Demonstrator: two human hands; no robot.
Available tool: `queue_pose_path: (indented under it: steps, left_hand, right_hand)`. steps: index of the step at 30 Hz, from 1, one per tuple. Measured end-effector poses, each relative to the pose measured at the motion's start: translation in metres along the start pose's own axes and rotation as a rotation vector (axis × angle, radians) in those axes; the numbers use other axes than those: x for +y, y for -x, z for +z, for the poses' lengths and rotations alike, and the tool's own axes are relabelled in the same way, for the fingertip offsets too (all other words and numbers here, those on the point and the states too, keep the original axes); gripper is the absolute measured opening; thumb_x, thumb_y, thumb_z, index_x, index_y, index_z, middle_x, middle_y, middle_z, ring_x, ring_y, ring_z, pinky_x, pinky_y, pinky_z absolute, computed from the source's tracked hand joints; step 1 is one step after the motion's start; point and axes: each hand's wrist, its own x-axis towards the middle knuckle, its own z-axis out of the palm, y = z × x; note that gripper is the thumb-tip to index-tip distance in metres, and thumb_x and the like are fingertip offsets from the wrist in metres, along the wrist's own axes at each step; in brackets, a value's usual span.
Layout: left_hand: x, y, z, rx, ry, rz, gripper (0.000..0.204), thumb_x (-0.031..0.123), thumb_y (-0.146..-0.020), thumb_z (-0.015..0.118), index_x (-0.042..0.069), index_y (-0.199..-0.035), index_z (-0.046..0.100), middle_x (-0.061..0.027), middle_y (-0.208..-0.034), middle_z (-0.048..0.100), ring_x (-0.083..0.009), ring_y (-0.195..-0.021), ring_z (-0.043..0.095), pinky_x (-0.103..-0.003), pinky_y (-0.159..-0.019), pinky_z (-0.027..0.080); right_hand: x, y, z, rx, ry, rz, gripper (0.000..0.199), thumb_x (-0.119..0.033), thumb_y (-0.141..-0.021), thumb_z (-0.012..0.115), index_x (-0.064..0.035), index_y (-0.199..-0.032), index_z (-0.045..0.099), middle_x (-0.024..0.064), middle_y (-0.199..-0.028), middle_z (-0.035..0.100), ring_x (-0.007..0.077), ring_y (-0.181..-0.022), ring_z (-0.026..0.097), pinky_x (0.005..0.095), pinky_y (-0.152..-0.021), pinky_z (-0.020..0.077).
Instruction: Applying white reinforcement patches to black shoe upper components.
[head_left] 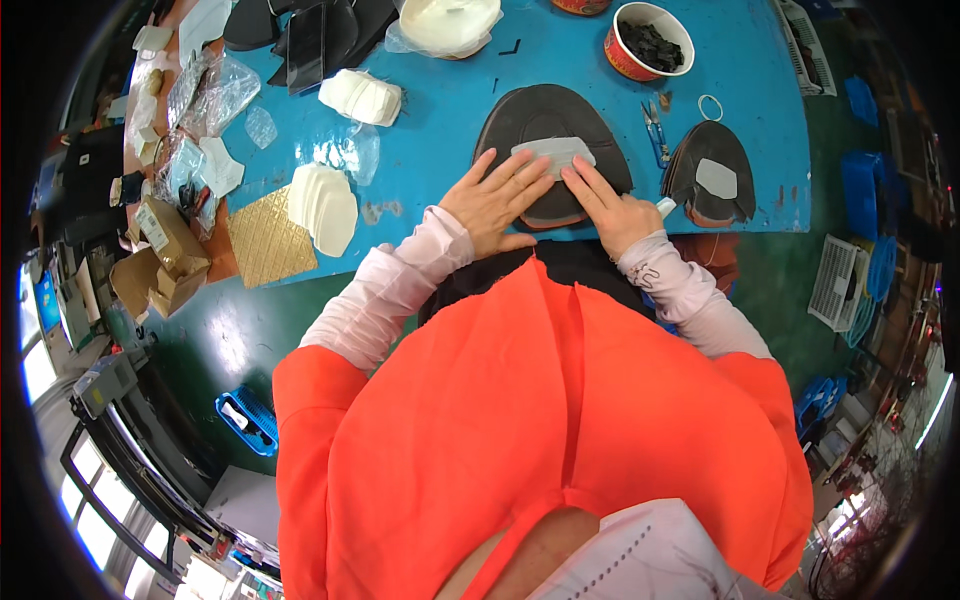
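Note:
My left hand (497, 197) lies flat with fingers spread on a dark brown shield-shaped leather piece (552, 115) on the blue table (450, 120). Its fingertips press the left end of a pale grey patch (553, 152) lying on that piece. My right hand (612, 208) presses the patch's right end with extended fingers and has a small white object (666, 205) tucked against the palm. Both forearms wear pale pink sleeves.
A stack of similar dark pieces with a grey patch (712, 175) lies to the right, beside small snips (655, 130) and a ring (710, 106). A red tub of dark bits (650, 42) stands behind. White cut stacks (322, 205), (362, 96), a gold quilted sheet (268, 240) and cardboard boxes (165, 250) lie left.

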Motion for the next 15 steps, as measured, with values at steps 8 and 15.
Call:
queue_pose_path:
  steps: [8, 15]
  left_hand:
    - [-0.003, 0.0, -0.013, 0.003, 0.044, 0.02, 0.08, 0.058, -0.076, 0.052, 0.01, -0.137, 0.029, -0.0109, -0.144, 0.024, -0.0285, -0.133, 0.022, -0.048, -0.106, 0.019]
    - [0.002, -0.08, -0.02, 0.187, 0.043, 0.202, 0.078, 0.057, -0.08, 0.046, 0.002, -0.134, 0.033, -0.0144, -0.14, 0.031, -0.0291, -0.13, 0.027, -0.043, -0.106, 0.021]
  right_hand:
    - [0.023, -0.004, 0.0, 0.248, -0.214, 0.176, 0.051, -0.006, -0.077, 0.047, -0.0194, -0.126, 0.045, 0.0025, -0.129, 0.046, 0.0242, -0.087, 0.061, 0.0332, -0.063, 0.0519]
    - [0.043, -0.035, -0.014, 0.14, -0.259, 0.566, 0.026, -0.033, -0.087, 0.048, -0.0134, -0.101, 0.057, 0.0112, -0.093, 0.062, 0.034, -0.081, 0.06, 0.0454, -0.066, 0.0481]
